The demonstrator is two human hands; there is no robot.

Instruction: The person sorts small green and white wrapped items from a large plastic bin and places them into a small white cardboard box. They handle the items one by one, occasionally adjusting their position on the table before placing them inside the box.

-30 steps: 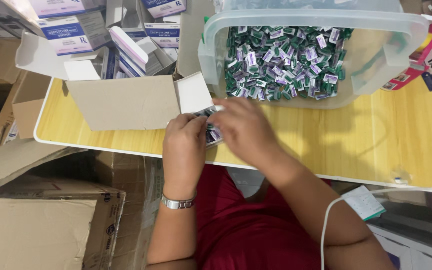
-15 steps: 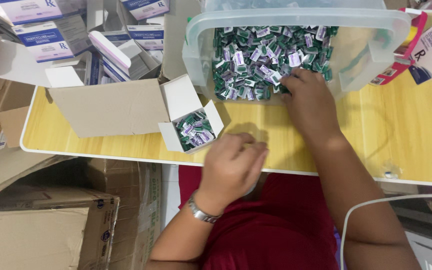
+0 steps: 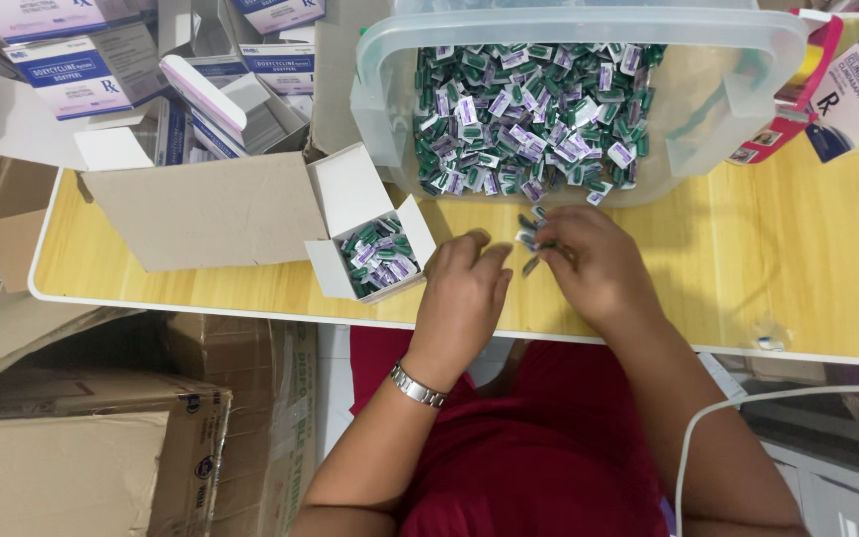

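On the yellow table (image 3: 201, 288), the right hand (image 3: 594, 264) pinches a few packets (image 3: 531, 237) just below the tub (image 3: 569, 109). The left hand (image 3: 464, 293), loosely curled, holds nothing visible. This seems the gathering step; next they need careful fitting into the small box (image 3: 375, 254).

A small open box (image 3: 375, 261) sits on the table (image 3: 748, 268), left of both hands, with the tub (image 3: 579, 104) behind
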